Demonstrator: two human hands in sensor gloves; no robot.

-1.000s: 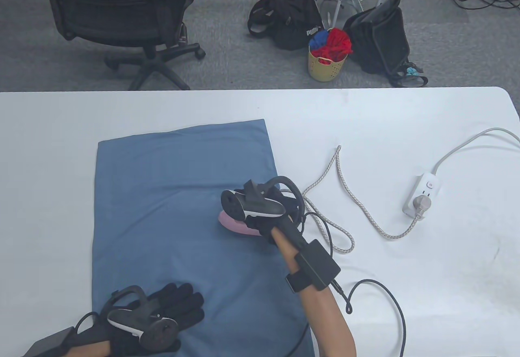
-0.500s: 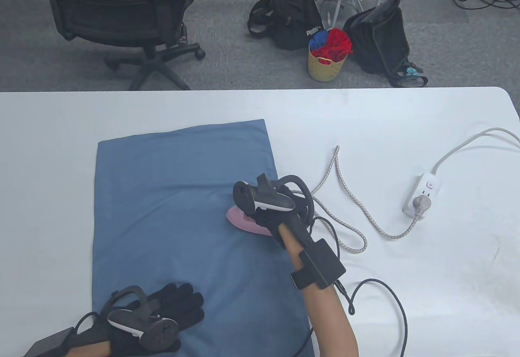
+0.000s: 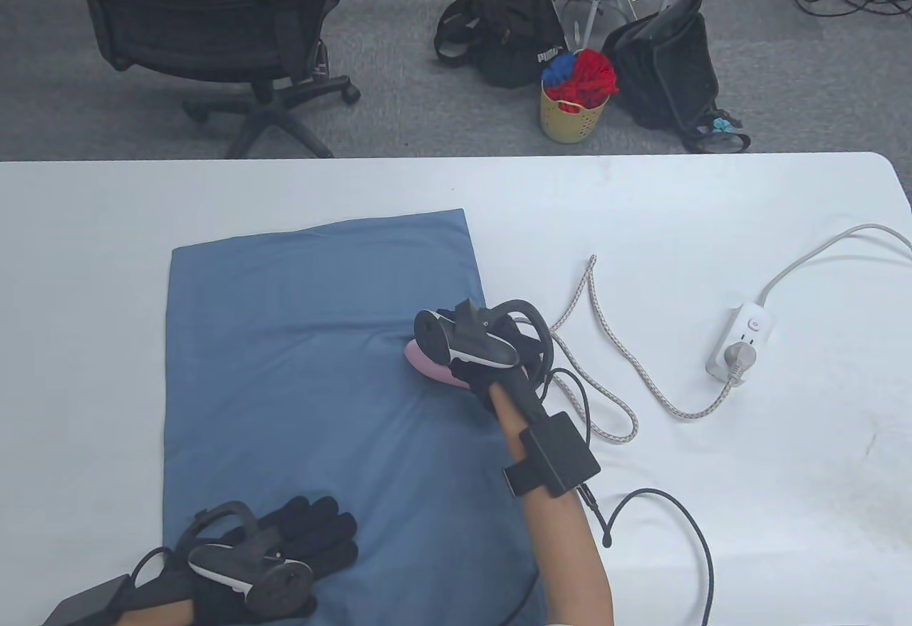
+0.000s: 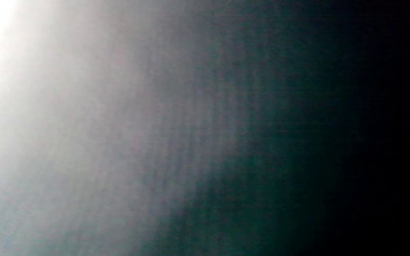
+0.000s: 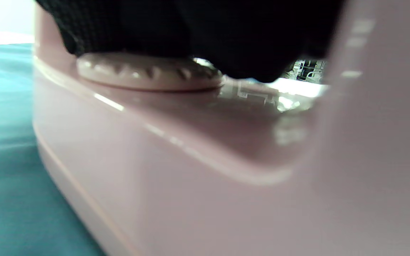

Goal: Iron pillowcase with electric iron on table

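A blue pillowcase (image 3: 299, 384) lies flat on the white table (image 3: 712, 227). My right hand (image 3: 491, 362) grips the handle of a pink electric iron (image 3: 427, 364), which rests on the pillowcase near its right edge. In the right wrist view the iron's pink body (image 5: 198, 167) and its dial (image 5: 148, 73) fill the frame, with my gloved fingers (image 5: 190, 28) over the handle and the pillowcase (image 5: 5, 160) at the left. My left hand (image 3: 299, 540) rests flat with fingers spread on the pillowcase's near left part. The left wrist view is only a blur.
The iron's braided cord (image 3: 605, 341) loops over the table to a plug in a white power strip (image 3: 744, 341) at the right. A black cable (image 3: 670, 512) trails from my right wrist. Beyond the table stand an office chair (image 3: 214, 28), bags and a yellow basket (image 3: 573, 113).
My right hand has slid the iron to the right across the pillowcase and then a little farther away. The cord loop shifted with it. My left hand has stayed in place.
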